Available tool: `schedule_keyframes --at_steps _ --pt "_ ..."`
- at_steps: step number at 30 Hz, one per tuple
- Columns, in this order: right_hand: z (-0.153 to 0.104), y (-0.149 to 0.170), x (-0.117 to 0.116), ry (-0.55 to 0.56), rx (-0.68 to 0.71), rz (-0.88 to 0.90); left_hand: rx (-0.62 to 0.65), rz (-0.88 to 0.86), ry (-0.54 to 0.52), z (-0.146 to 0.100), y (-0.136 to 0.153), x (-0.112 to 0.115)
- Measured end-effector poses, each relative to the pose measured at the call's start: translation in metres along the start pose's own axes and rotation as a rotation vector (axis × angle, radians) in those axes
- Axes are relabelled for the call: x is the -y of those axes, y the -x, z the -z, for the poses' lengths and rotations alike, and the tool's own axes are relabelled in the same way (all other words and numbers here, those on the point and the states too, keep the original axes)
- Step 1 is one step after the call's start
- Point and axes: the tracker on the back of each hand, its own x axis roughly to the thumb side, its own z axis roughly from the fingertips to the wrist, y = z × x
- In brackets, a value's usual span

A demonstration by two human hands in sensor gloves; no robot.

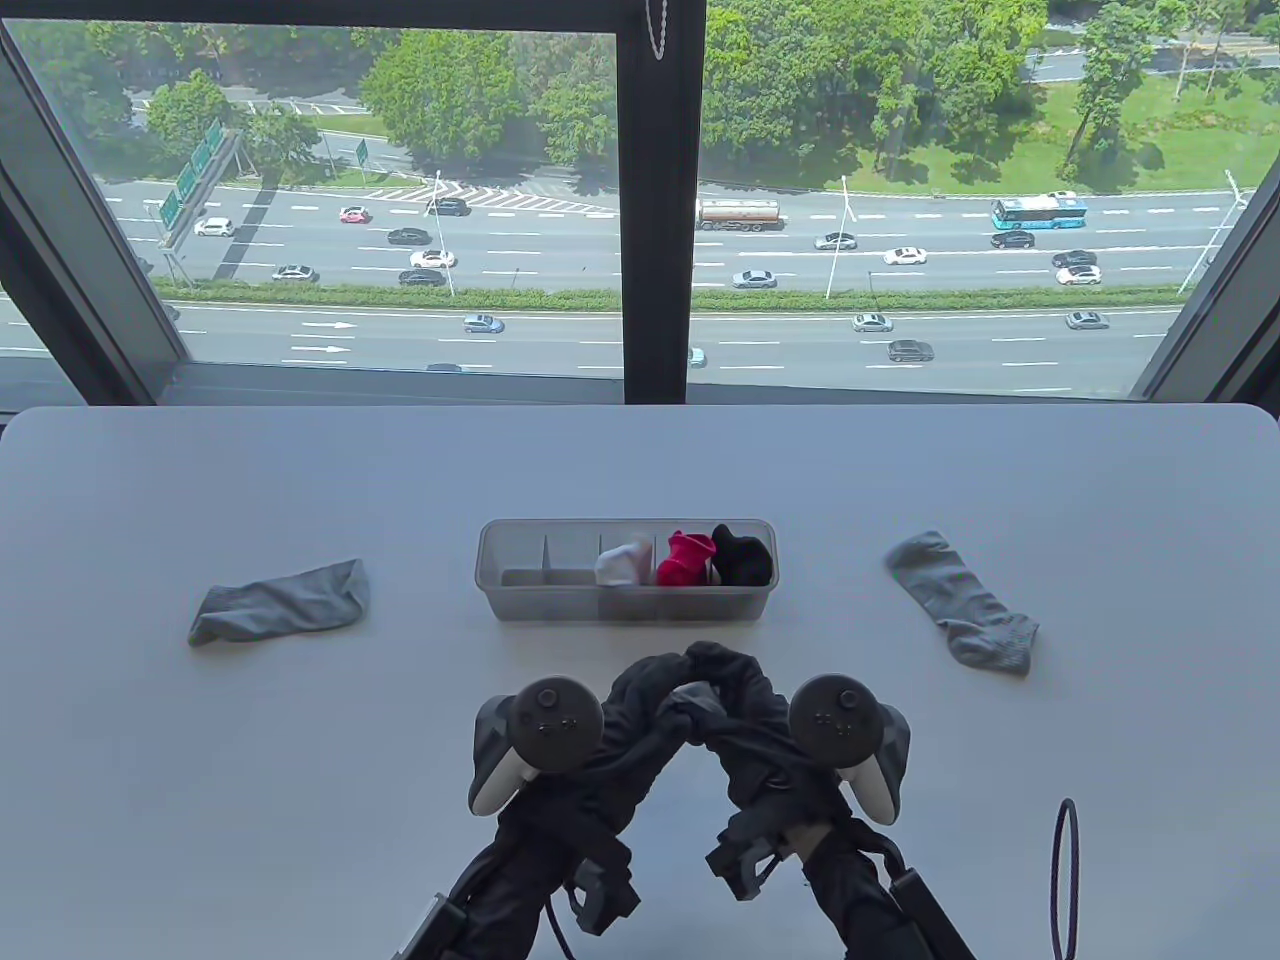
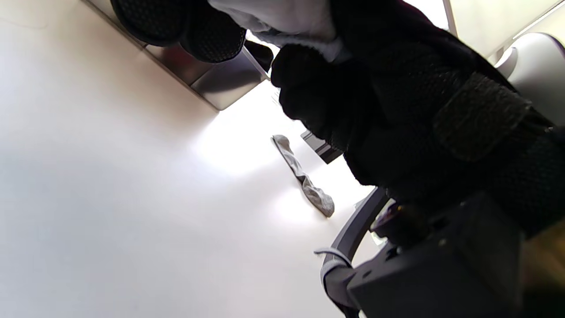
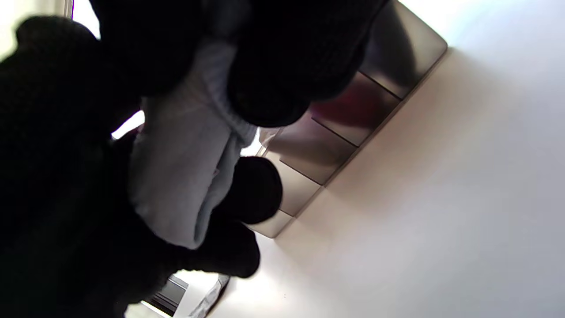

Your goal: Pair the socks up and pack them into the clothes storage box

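Both gloved hands meet just in front of the clear storage box (image 1: 520, 600), left hand (image 1: 648, 695) and right hand (image 1: 738, 692) with fingers curled together. Between them they grip a pale grey sock bundle (image 3: 185, 176), also seen in the left wrist view (image 2: 282, 17); the gloves hide it in the table view. The box holds a white bundle (image 1: 618, 565), a red bundle (image 1: 686, 558) and a black bundle (image 1: 743, 556) in its right compartments. One grey sock (image 1: 280, 602) lies flat to the left, another grey sock (image 1: 962, 600) to the right.
The white table (image 1: 300, 800) ends at a window sill behind the box. A dark cable loop (image 1: 1065, 870) lies at the front right. The box's two left compartments (image 1: 545, 560) show no socks.
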Motion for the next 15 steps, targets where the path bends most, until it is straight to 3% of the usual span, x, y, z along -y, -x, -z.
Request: schedule_keyframes --at_steps 2,4,5,7,9,11,12,15 --pt "-0.002 0.004 0.005 -0.032 0.029 0.089 -0.028 -0.021 0.004 0.003 0.000 0.000" --pt "-0.003 0.004 0.005 -0.042 0.045 0.124 -0.058 -0.017 -0.117 0.003 0.002 -0.006" --pt "-0.003 0.002 0.004 -0.048 0.054 0.078 -0.063 -0.047 -0.136 0.002 0.003 -0.007" --pt "-0.003 -0.003 -0.004 -0.089 0.101 -0.184 -0.052 -0.190 -0.173 0.000 0.008 -0.009" --pt "-0.005 -0.007 -0.015 -0.128 0.152 -0.391 -0.019 -0.343 -0.151 0.000 0.010 -0.008" --pt "-0.007 -0.009 -0.016 -0.068 0.158 -0.385 -0.008 -0.439 -0.142 -0.002 0.015 -0.008" --pt "-0.008 -0.012 -0.014 -0.058 0.168 -0.336 0.008 -0.488 -0.081 0.000 0.017 -0.007" --pt "-0.007 -0.015 -0.009 -0.021 0.158 -0.295 -0.008 -0.349 -0.052 0.002 0.010 -0.001"
